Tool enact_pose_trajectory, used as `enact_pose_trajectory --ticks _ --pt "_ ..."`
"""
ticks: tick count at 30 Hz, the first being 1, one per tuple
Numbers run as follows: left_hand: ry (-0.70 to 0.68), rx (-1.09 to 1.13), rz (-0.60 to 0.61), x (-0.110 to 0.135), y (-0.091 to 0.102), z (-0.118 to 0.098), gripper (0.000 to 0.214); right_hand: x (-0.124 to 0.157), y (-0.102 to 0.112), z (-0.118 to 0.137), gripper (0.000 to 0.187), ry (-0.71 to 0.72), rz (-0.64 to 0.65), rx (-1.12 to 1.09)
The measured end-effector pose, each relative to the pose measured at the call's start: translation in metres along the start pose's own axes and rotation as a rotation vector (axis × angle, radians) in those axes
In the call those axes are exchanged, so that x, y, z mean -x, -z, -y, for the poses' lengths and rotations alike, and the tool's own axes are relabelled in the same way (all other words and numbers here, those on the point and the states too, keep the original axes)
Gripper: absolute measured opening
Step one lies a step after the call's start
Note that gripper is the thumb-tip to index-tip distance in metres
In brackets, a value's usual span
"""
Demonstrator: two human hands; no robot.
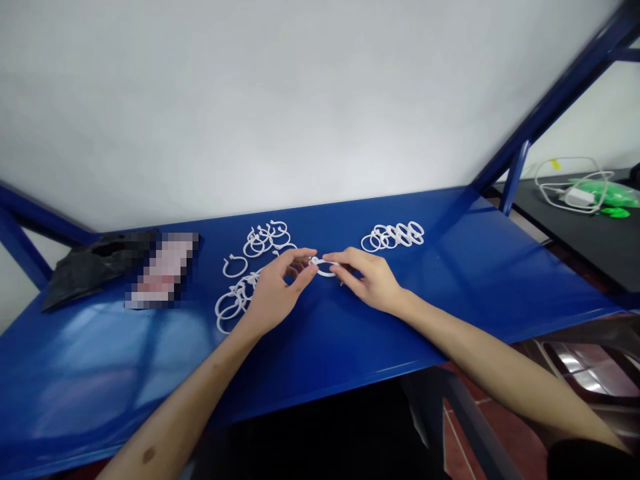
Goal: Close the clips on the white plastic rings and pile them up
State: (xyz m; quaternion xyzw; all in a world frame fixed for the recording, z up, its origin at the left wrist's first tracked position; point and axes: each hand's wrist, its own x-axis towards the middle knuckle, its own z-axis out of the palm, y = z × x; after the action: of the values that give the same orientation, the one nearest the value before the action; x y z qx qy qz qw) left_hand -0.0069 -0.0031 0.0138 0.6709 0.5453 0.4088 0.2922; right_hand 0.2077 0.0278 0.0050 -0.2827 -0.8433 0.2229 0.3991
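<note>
So both hands are on one ring (326, 269), a thin white plastic hoop held just above the blue shelf (475, 273), pretty much dead centre. The left hand (274, 293) pinches its left end between thumb and fingers, and the right hand (374, 283) pinches the right side the same way. The fingertips of the two hands are nearly meeting, with only the ring between them. It's a plain round loop, smooth, with a little knob or clasp bit at the end by the left fingers. Fingers cover part of it, so I can't tell whether it's snapped closed or open.

On the left there's a scatter of loose rings (260, 241) of the same kind lying flat on the shelf. Some of them are clearly open, C-shaped with a gap, and a few overlap each other right under and beside the left hand. Off to the right, well apart from the hands, a neat row of rings (393, 235) lies overlapped like a chain.

Far left on the shelf is a crumpled black bag (90, 267) with a blurred-out pinkish packet (163, 270) just beside it. A white wall (300, 100) stands behind. On the right, a dark table (575, 233) has a white cable (565, 180) and something green (613, 197) on it.
</note>
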Motion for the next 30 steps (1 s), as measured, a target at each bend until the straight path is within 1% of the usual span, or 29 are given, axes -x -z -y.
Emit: enact_pose_trajectory --ticks 3,6,8,11,14,16,19,21,24,26,28,30 --pt "0.075 0.057 0.014 -0.001 0.000 0.003 0.032 0.001 -0.003 0.003 0.025 -0.117 -0.049 -0.141" --pt "0.120 0.046 0.047 -0.002 -0.001 0.004 0.027 0.002 -0.005 0.004 0.025 -0.154 -0.043 -0.215" --pt "0.114 0.055 0.040 -0.001 -0.003 0.004 0.024 0.003 -0.007 0.003 0.024 -0.161 -0.016 -0.221" --pt "0.068 0.039 -0.003 0.001 -0.007 0.004 0.019 0.004 -0.010 0.002 0.019 -0.176 0.020 -0.263" --pt "-0.005 -0.040 -0.054 0.004 -0.010 0.006 0.015 0.005 -0.009 0.003 0.015 -0.178 0.059 -0.298" --pt "-0.064 -0.094 -0.063 0.006 -0.012 0.009 0.015 0.006 -0.007 0.004 0.015 -0.157 0.092 -0.268" --pt "-0.151 -0.152 -0.047 0.007 -0.013 0.010 0.016 0.007 -0.004 0.005 0.017 -0.105 0.139 -0.190" --pt "-0.209 -0.188 -0.046 0.007 -0.012 0.008 0.016 0.006 -0.004 0.005 0.017 -0.076 0.139 -0.149" --pt "-0.291 -0.276 -0.057 0.004 -0.009 0.002 0.014 -0.001 -0.003 0.001 0.015 -0.031 0.064 -0.050" --pt "-0.321 -0.383 -0.071 0.002 -0.006 0.000 0.016 -0.007 0.001 -0.008 0.015 -0.023 -0.024 0.082" --pt "-0.326 -0.530 -0.099 0.001 -0.002 0.003 0.022 -0.012 0.011 -0.023 0.015 -0.061 -0.143 0.230" --pt "-0.300 -0.688 -0.124 0.000 0.002 0.011 0.026 -0.014 0.025 -0.041 0.015 -0.143 -0.267 0.346"
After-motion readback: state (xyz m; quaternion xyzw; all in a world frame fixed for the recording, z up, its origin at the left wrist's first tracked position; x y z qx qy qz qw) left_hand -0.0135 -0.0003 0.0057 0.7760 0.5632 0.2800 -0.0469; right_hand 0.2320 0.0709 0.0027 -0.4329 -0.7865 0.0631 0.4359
